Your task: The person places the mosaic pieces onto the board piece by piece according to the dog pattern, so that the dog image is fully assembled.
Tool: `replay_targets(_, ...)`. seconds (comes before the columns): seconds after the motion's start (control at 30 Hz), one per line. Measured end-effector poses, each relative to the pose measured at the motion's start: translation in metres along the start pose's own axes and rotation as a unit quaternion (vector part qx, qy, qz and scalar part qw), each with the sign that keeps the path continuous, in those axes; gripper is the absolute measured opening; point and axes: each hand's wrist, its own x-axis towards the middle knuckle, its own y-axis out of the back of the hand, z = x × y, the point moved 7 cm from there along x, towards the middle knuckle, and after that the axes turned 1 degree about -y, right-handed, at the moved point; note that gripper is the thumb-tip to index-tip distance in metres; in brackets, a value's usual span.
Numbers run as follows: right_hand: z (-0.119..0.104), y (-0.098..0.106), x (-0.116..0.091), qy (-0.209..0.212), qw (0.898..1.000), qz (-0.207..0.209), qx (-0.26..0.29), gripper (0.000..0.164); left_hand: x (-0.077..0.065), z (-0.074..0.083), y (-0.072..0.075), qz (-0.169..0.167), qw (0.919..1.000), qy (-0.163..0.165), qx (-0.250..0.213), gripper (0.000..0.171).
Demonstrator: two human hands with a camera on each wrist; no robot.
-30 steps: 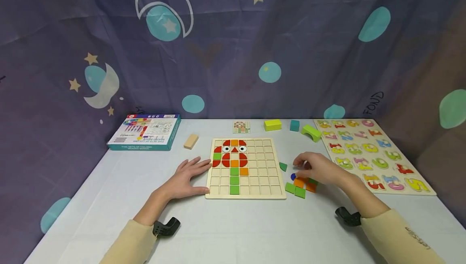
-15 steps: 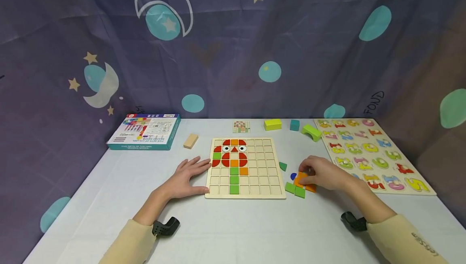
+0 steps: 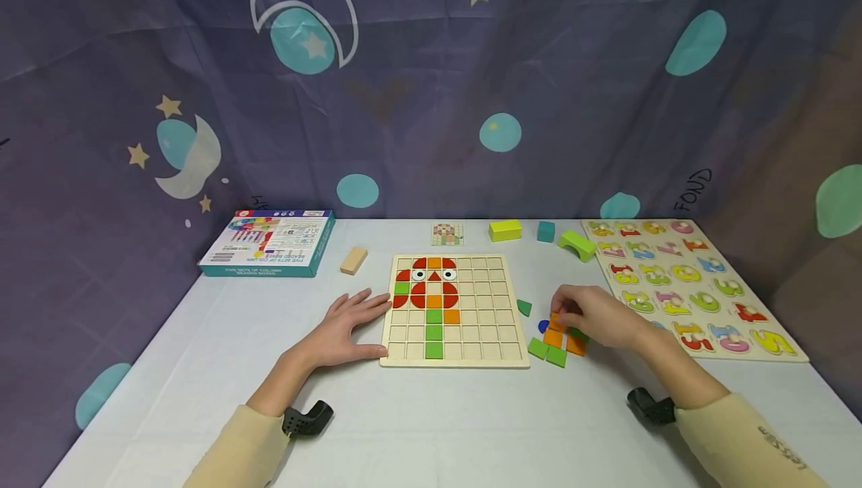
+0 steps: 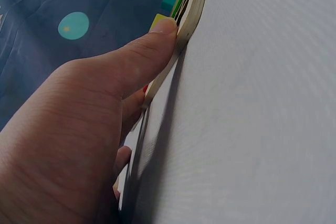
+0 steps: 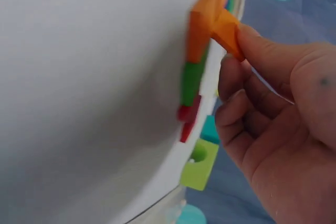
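Note:
A wooden grid board [image 3: 485,338] lies mid-table, with red, orange and green tiles and two eye pieces making a bird-like picture in its left columns. My left hand [image 3: 346,331] rests at the board's left edge, fingers spread and straight, thumb [image 4: 142,59] on its near corner. My right hand [image 3: 595,314] pinches an orange square tile [image 5: 228,32] between thumb and fingers, over the loose tiles right of the board. Among these are orange tiles [image 3: 554,338], green square tiles [image 3: 555,356], a blue round piece [image 3: 543,326] and a green quarter piece [image 3: 524,308]. The palm hides some pieces.
Behind the board lie a small picture card [image 3: 447,234], a yellow block [image 3: 505,230], a teal cube [image 3: 546,231] and a green arch block [image 3: 577,245]. A number puzzle [image 3: 687,286] lies right. At left are a box [image 3: 269,245] and a plain wood block [image 3: 353,260].
My right hand has come down onto the loose tiles and now holds an orange tile slightly above the others. The left hand stays at the board's edge.

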Motion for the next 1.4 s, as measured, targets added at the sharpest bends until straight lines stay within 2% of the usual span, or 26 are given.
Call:
replay_targets(0.2, -0.013, 0.003, 0.010, 0.019, 1.000, 0.002, 0.017, 0.009, 0.000, 0.000, 0.000, 0.000, 1.0000, -0.002, -0.004, 0.082)
replay_targets(0.4, -0.034, -0.005, 0.024, 0.053, 0.998, 0.001, 0.036, 0.007, 0.000, 0.001, 0.000, -0.002, 1.0000, -0.001, -0.005, 0.083)
replay_targets(0.67, -0.063, -0.023, 0.046, 0.058, 0.997, -0.014, 0.057, 0.008, -0.001, 0.001, 0.000, -0.002, 1.0000, 0.003, -0.006, 0.083)
replay_targets(1.03, -0.105, -0.054, 0.070, 0.116, 0.990, -0.041, 0.064, 0.007, -0.001, 0.001, 0.000, -0.001, 1.0000, 0.002, -0.005, 0.083)
replay_targets(1.4, -0.117, -0.072, 0.079, 0.122, 0.990, -0.063, 0.044, 0.007, 0.000, 0.002, 0.001, 0.000, 1.0000, -0.001, -0.001, 0.083)
